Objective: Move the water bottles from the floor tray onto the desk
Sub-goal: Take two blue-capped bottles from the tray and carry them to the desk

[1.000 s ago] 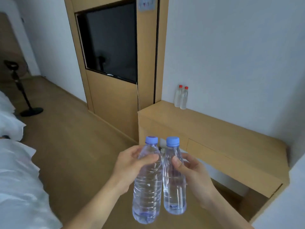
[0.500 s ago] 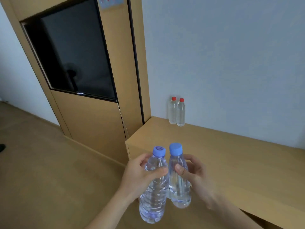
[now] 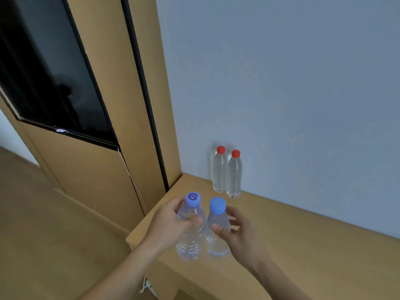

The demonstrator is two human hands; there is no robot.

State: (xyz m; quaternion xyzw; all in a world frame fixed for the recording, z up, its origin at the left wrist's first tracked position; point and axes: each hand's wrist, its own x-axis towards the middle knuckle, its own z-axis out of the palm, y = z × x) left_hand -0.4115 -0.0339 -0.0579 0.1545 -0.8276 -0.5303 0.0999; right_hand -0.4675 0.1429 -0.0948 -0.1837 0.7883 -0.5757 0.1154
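My left hand [image 3: 166, 226] grips a clear water bottle with a purple-marked cap [image 3: 191, 243]. My right hand [image 3: 240, 237] grips a second clear bottle with a plain blue cap [image 3: 217, 245]. Both bottles are upright, side by side, over the near left corner of the wooden desk [image 3: 303, 245]. I cannot tell whether their bases touch the desk top. Two red-capped bottles [image 3: 227, 174] stand together at the back of the desk against the wall. The floor tray is out of view.
A wooden wall panel [image 3: 99, 174] holding a dark TV screen [image 3: 49, 83] rises left of the desk. Wooden floor [image 3: 43, 234] lies at lower left. A white cable [image 3: 147, 286] hangs below the desk's front edge. A pale wall backs the desk.
I have come closer to the desk. Both hands have carried the two blue-capped bottles forward from in front of the desk to over its near left corner.
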